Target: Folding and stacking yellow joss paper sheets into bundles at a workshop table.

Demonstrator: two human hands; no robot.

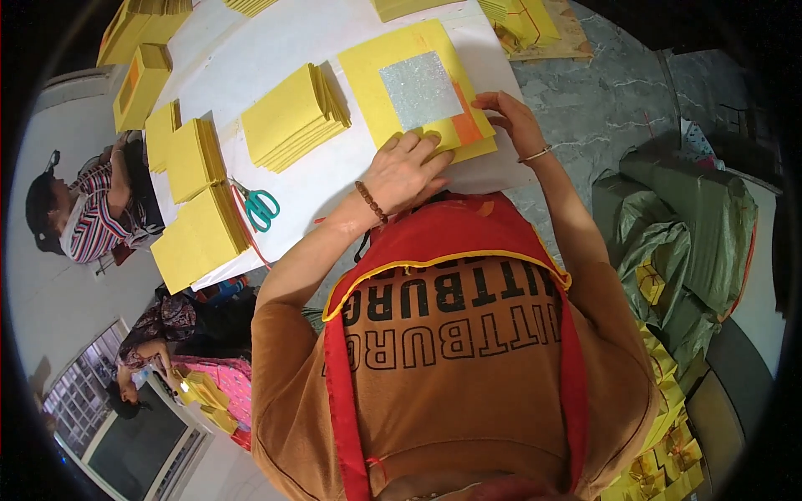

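A yellow paper sheet lies on the table in front of me, with a silvery glittering square on it. An orange strip shows along the square's right side and lower corner. My left hand rests on the sheet's near edge, fingers stretched toward the square and slightly bent. At the right edge, my right hand touches the paper beside the orange strip, its thumb and fingers apart. Whether more sheets lie under the top one is hard to tell.
Left of the sheet stands a stack of yellow paper. Teal-handled scissors lie beside further yellow stacks on the white table. One person sits at the left; another is farther back. Green wrapped bundles stand at right.
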